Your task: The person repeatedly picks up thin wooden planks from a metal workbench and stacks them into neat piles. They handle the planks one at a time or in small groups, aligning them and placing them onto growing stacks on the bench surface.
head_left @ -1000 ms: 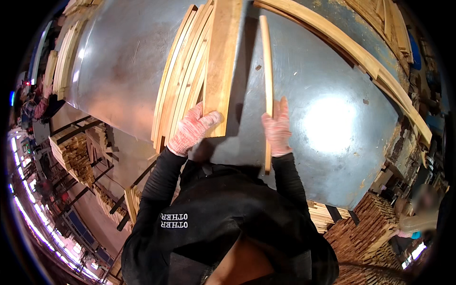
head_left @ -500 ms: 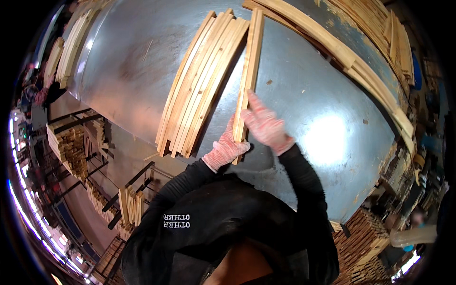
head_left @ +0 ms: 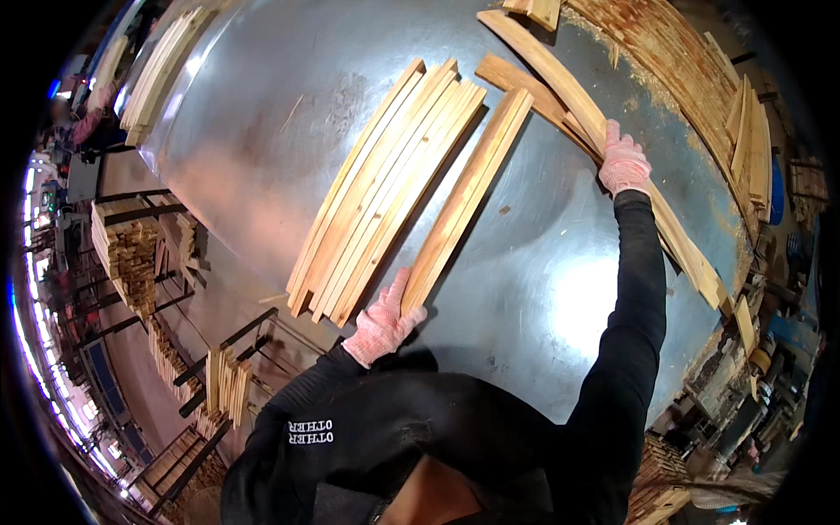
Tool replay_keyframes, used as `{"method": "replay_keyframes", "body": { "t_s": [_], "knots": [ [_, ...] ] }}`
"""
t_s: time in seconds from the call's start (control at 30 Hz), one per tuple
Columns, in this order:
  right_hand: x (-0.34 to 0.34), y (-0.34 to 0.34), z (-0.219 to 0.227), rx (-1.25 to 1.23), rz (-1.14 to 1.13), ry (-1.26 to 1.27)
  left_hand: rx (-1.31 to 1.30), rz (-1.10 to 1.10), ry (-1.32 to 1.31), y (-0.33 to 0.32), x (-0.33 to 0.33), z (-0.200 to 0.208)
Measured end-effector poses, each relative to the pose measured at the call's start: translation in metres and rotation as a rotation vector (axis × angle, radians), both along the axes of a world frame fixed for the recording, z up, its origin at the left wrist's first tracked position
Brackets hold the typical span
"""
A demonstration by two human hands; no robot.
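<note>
My left hand, in a pink knitted glove, holds the near end of a wooden strip between thumb and fingers. That strip lies slanted on the metal tabletop, just right of a row of several similar strips laid side by side. Out to the right, my right hand, gloved the same way, is closed over the middle of a long wooden board. Its palm hides part of the board. Under and beside that board another board shows.
Sawdust and a broad stack of boards line the far right. More strips lie at the table's far left. Racks of stacked wood stand on the floor to the left. At far left another person's gloved hand shows.
My right hand has left the strip and reached right onto the long board. My left hand keeps the strip's near end. The strip now lies at a greater slant, its far end further right.
</note>
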State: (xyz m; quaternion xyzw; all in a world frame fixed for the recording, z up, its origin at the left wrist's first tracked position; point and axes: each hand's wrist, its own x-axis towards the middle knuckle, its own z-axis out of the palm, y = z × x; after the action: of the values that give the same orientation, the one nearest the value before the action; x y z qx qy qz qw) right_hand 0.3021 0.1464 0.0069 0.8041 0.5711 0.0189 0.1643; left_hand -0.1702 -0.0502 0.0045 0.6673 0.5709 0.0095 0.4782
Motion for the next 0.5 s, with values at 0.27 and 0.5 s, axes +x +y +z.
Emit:
{"method": "replay_keyframes", "body": {
  "t_s": [0.27,0.5],
  "knots": [
    [-0.037,-0.155,0.017,-0.055,-0.182,0.03,-0.299,0.189,-0.334,-0.011,-0.055,0.075],
    [-0.221,-0.233,-0.048,0.517,-0.426,1.306,-0.424,0.419,-0.694,0.032,-0.075,0.097]
  ]
}}
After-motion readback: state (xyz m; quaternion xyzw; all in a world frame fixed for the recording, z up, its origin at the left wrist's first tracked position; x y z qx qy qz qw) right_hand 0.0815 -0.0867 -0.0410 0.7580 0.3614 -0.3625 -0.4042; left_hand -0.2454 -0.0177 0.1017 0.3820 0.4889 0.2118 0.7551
